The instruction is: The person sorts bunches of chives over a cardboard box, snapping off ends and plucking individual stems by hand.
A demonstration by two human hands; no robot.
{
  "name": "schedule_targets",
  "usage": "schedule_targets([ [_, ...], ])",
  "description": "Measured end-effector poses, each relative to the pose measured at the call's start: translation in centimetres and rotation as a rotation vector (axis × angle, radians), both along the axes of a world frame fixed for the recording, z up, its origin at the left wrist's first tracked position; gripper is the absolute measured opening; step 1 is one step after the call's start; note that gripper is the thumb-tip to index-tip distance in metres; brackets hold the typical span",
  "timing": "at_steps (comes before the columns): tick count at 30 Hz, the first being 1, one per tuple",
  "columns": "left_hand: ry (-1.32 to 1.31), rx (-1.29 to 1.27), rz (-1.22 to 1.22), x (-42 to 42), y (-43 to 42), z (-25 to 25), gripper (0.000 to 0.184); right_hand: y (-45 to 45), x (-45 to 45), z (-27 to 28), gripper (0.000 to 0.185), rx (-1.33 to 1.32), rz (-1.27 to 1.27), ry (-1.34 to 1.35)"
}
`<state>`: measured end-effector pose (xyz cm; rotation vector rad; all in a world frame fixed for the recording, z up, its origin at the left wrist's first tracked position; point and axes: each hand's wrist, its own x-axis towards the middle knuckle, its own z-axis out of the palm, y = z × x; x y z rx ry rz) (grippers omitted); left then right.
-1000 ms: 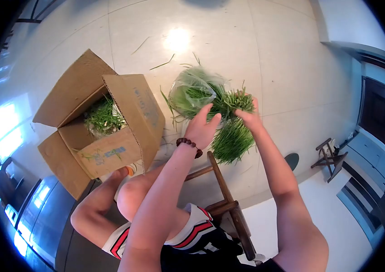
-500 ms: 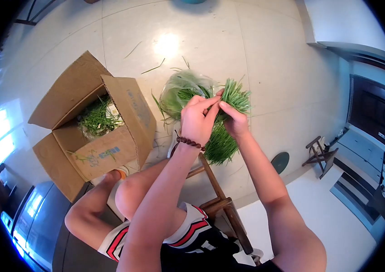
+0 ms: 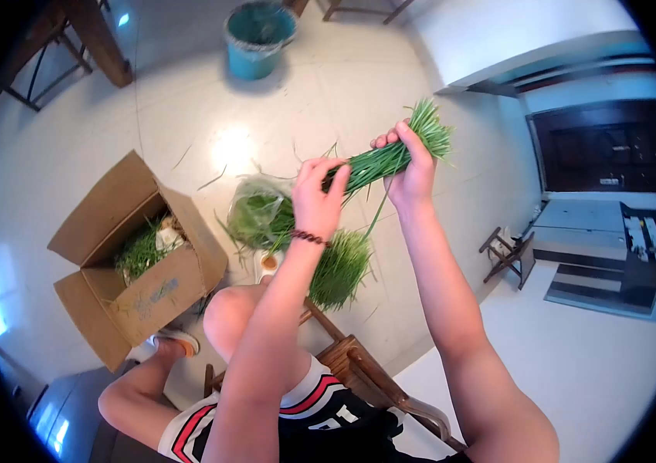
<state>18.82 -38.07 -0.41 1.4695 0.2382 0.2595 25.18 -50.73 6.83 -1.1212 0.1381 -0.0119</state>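
A bundle of long green stalks (image 3: 378,163) is held up in the air, its cut-looking ends fanning out at the upper right. My right hand (image 3: 411,163) is wrapped round it near those ends. At the bundle's other end my left hand (image 3: 318,193) has its fingers curled against the stalks. Below on the floor lie a clear plastic bag with greens (image 3: 254,218) and a loose pile of green stalks (image 3: 341,270), partly behind my left forearm.
An open cardboard box (image 3: 181,266) holding green scraps (image 3: 140,253) stands at the left. A teal bin (image 3: 252,62) stands on the floor at the top. A wooden stool (image 3: 351,369) is by my legs, and a small folding stool (image 3: 507,258) is at the right.
Both hands have lifted the bundle up and away from the floor pile, and they are now farther apart along it. The view has tilted up, bringing the whole teal bin into sight.
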Motion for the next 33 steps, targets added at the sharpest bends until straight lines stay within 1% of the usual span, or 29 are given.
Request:
schedule_targets([
  [1,-0.021,0.065,-0.014,-0.4,0.2,0.0,0.015,-0.7,-0.2,2.2,0.009,-0.005,-0.009,-0.034],
  [2,-0.021,0.079,-0.014,-1.0,0.5,0.2,0.015,-1.4,-0.3,4.4,0.008,0.060,-0.002,-0.072],
  [3,0.020,0.035,-0.026,-1.8,0.8,0.8,0.016,-1.9,-0.6,6.7,0.008,0.135,0.005,-0.117],
  [4,0.003,0.050,0.012,-2.4,1.1,0.1,0.017,-2.0,-1.1,8.9,0.008,0.171,0.011,-0.162],
  [5,0.115,0.039,-0.040,-3.3,1.8,0.0,0.018,-2.0,-1.8,11.3,0.008,0.184,0.003,-0.214],
  [7,0.067,-0.095,-0.049,-5.2,3.4,2.0,0.018,-1.6,-3.9,15.4,0.007,0.263,0.017,-0.249],
  [8,0.058,-0.096,-0.056,-6.2,4.7,2.4,0.018,-1.3,-4.8,16.8,0.007,0.283,0.040,-0.276],
  [10,0.039,-0.095,-0.035,-8.1,8.2,5.4,0.019,0.4,-7.0,19.7,0.008,0.357,0.081,-0.297],
  [12,0.020,-0.060,0.026,-10.3,12.1,8.8,0.021,2.7,-8.8,21.2,0.008,0.446,0.148,-0.282],
  [13,-0.014,-0.035,0.051,-12.1,13.6,12.0,0.021,3.9,-10.1,22.3,0.008,0.474,0.175,-0.301],
  [15,-0.103,-0.088,0.138,-15.5,17.0,16.2,0.019,7.7,-12.7,23.2,0.009,0.519,0.297,-0.228],
  [16,-0.161,-0.080,0.164,-17.3,18.5,17.6,0.018,9.9,-14.1,23.6,0.009,0.517,0.360,-0.237],
  [17,-0.168,-0.069,0.187,-19.3,19.7,19.1,0.018,12.1,-15.2,23.5,0.010,0.480,0.409,-0.253],
  [19,-0.225,0.039,0.284,-23.7,21.3,23.3,0.016,16.1,-17.7,23.4,0.008,0.416,0.488,-0.207],
  [21,-0.236,0.046,0.330,-27.2,23.0,25.3,0.013,19.6,-20.5,23.9,0.009,0.415,0.573,-0.207],
  [23,-0.357,0.298,0.412,-30.0,24.4,26.9,0.012,22.5,-23.2,24.1,0.011,0.373,0.692,-0.140],
  [24,-0.363,0.314,0.420,-31.5,24.8,28.1,0.013,23.7,-24.6,24.3,0.014,0.355,0.758,-0.143],
  [25,-0.422,0.399,0.432,-32.5,25.5,28.8,0.014,24.9,-26.1,24.4,0.014,0.365,0.777,-0.135],
  [26,-0.423,0.429,0.406,-33.4,26.0,29.9,0.015,25.8,-27.1,24.7,0.016,0.305,0.811,-0.119],
  [27,-0.423,0.454,0.377,-34.5,26.4,30.7,0.017,26.7,-28.1,24.9,0.018,0.241,0.843,-0.102],
  [28,-0.422,0.452,0.394,-34.8,27.0,30.5,0.017,27.8,-28.7,24.5,0.023,0.231,0.855,-0.128],
  [29,-0.408,0.425,0.356,-34.7,27.7,29.9,0.018,28.6,-29.1,24.7,0.023,0.223,0.874,-0.133],
  [30,-0.388,0.398,0.314,-34.7,28.3,29.6,0.020,29.3,-29.6,24.9,0.025,0.198,0.884,-0.098],
  [31,-0.383,0.395,0.328,-34.7,28.8,29.4,0.020,29.9,-29.9,24.7,0.026,0.175,0.890,-0.057],
  [33,-0.305,0.267,0.302,-34.5,29.7,29.1,0.024,31.4,-29.5,23.7,0.026,0.176,0.878,-0.043],
])
